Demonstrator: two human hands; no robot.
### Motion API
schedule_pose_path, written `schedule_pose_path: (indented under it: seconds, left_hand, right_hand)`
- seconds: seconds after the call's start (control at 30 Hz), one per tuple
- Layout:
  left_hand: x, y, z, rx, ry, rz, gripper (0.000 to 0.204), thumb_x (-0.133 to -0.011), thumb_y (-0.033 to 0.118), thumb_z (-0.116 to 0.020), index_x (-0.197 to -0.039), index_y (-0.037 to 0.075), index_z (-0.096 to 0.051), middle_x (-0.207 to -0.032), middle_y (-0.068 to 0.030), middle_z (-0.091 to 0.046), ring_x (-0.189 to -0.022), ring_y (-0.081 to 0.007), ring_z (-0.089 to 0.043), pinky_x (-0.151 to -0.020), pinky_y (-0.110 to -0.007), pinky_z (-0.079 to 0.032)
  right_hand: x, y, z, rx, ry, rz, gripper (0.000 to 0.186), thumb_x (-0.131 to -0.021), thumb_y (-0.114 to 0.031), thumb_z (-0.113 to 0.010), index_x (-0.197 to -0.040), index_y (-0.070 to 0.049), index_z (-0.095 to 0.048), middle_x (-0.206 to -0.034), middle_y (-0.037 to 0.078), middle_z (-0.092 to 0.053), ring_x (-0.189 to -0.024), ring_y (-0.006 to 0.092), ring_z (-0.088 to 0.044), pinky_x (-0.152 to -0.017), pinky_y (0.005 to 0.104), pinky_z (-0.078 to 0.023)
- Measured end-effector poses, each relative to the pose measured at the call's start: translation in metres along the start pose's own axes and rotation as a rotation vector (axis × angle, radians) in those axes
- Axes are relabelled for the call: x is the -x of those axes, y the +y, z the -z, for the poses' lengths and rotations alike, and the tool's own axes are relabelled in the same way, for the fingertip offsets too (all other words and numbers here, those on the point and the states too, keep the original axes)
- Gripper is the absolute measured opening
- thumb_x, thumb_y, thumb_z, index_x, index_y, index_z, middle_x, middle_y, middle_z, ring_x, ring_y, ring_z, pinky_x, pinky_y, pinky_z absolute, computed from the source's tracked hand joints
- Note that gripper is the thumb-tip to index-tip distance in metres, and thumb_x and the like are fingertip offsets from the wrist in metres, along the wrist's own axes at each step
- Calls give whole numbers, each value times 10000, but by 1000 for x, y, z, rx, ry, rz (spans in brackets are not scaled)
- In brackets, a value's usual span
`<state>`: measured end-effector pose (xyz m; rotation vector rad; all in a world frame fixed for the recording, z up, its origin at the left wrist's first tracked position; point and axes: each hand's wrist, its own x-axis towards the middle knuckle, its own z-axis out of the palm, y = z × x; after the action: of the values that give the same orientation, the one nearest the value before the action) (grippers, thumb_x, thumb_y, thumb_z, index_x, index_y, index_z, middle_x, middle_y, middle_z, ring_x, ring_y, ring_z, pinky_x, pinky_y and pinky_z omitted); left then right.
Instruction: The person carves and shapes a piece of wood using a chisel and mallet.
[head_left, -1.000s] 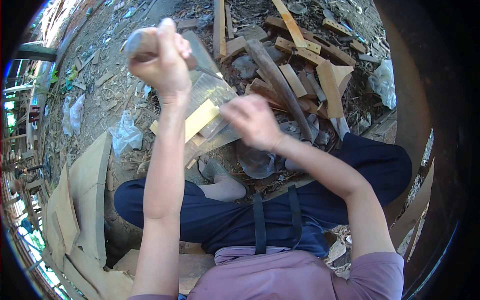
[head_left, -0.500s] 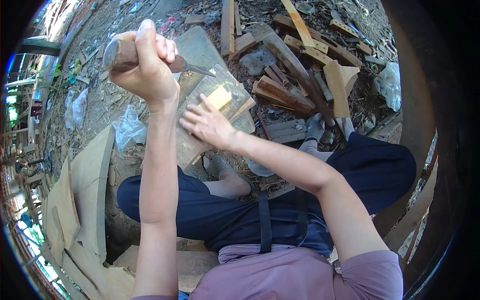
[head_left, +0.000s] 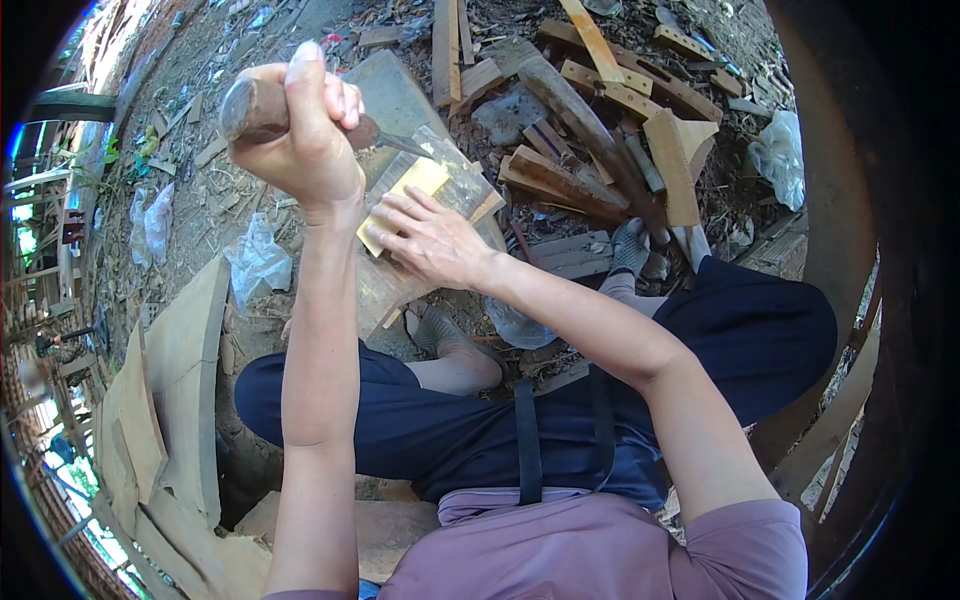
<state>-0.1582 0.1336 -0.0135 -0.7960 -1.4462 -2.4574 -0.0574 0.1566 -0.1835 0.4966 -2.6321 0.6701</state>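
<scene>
High at the upper left, my left hand point(head_left: 305, 140) is wrapped round the thick brown handle of a wooden-handled knife point(head_left: 405, 145). Its dark blade looks narrow from this side and points right, above the far end of a worn wooden board point(head_left: 440, 150). On that board lies a bright yellow piece of wood point(head_left: 428, 177). My right hand point(head_left: 440, 240) holds this piece, with the fingers across it and the thumb out of sight. Part of the wood is hidden under the fingers. The blade is nearest its far end; whether they touch I cannot tell.
Beams and offcuts point(head_left: 575, 190) lie piled beyond my right knee. Large curved wooden slabs point(head_left: 180, 380) stand at my left. Plastic bags point(head_left: 258, 255) litter the ground, another point(head_left: 780, 160) at far right. My feet point(head_left: 455, 345) flank the board.
My right hand has shifted slightly right and now lies over the yellow wood, which has turned and shows more of its length toward me. My left hand with the knife has moved slightly right and down.
</scene>
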Motion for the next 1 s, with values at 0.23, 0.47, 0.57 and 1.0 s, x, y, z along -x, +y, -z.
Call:
schedule_pose_path:
  seconds: [0.23,0.47,0.57,1.0]
  left_hand:
    - [10,-11,-3,-108,-82,18,201,-903,5,-606,-743,52,-494,-548,-42,-494,-437,-117,-464,-454,-293,-417]
    - [16,-15,-2,-118,-119,28,192,-899,-6,-613,-754,48,-499,-553,-39,-495,-442,-111,-465,-443,-284,-411]
    - [19,-16,-5,-106,-103,23,198,-897,-14,-618,-753,40,-494,-545,-33,-498,-441,-90,-464,-430,-265,-399]
    - [21,-18,-8,-119,-109,3,207,-906,20,-642,-751,38,-505,-537,-24,-509,-442,-68,-485,-402,-228,-379]
  right_hand:
    - [-2,-5,3,-9,10,-36,406,-865,-254,-604,-1225,-67,-608,-1313,135,-545,-1308,269,-457,-1155,441,-299]
    - [0,-3,1,17,46,-24,425,-860,-259,-612,-1237,-64,-597,-1306,132,-546,-1307,271,-456,-1153,436,-301]
    - [-1,-3,2,23,24,-22,443,-857,-265,-616,-1252,-65,-584,-1310,131,-542,-1308,270,-453,-1155,433,-298]
    - [0,-3,3,10,49,-24,442,-842,-263,-625,-1235,-62,-601,-1292,121,-555,-1298,263,-463,-1149,432,-309]
